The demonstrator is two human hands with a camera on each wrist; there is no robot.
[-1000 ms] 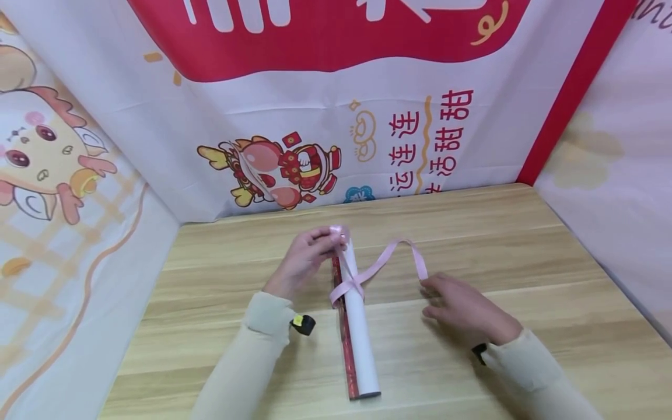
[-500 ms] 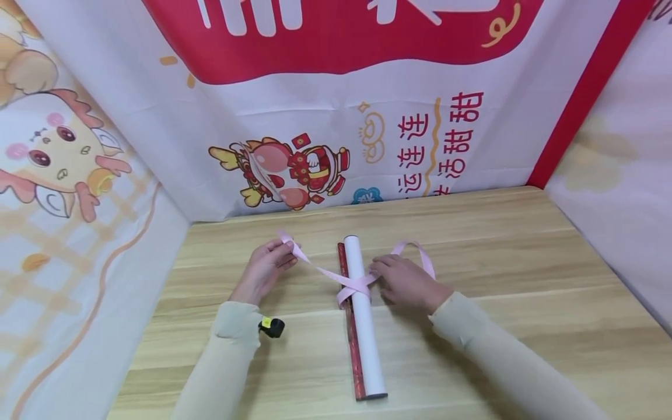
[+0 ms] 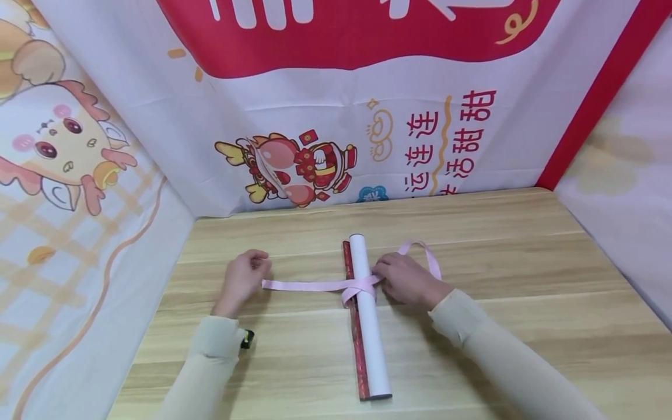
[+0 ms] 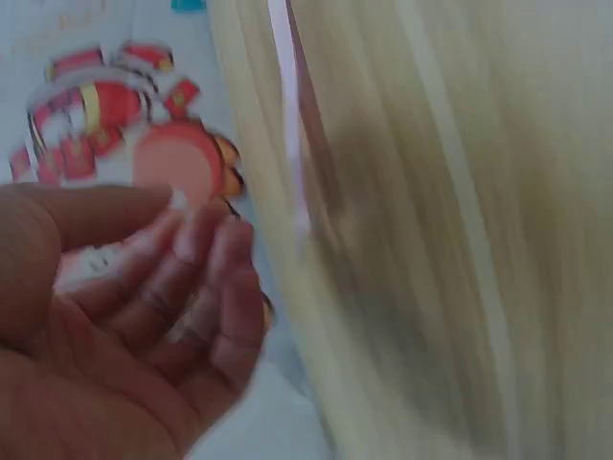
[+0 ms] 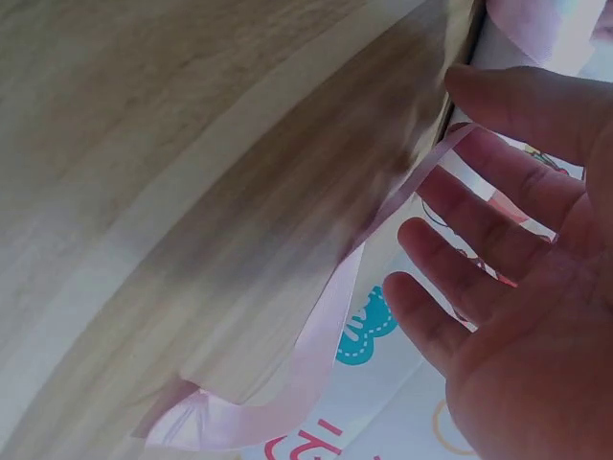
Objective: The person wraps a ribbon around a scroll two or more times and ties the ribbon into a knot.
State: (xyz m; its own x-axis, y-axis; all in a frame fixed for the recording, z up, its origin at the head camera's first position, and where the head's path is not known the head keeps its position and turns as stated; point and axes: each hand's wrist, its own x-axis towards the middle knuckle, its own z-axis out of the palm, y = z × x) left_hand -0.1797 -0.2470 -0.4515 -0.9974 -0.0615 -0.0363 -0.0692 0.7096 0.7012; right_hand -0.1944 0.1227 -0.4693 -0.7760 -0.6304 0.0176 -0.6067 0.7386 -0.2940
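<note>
One smooth white tube (image 3: 375,350) with a dark end lies lengthwise on the wood-grain counter (image 3: 525,251), beside one slimmer, glossy red roll (image 3: 359,350). One flat pink ribbon (image 3: 310,286) wraps around both, crossing over the tube; one tail runs toward the counter's left edge, the other makes an upright loop toward the right edge. The left hand (image 3: 242,280) has loosely curved fingers holding nothing, just beside the ribbon's end. The right hand (image 3: 404,279) touches the ribbon near the tube, fingers slightly spread; whether they pinch it, I cannot tell.
</note>
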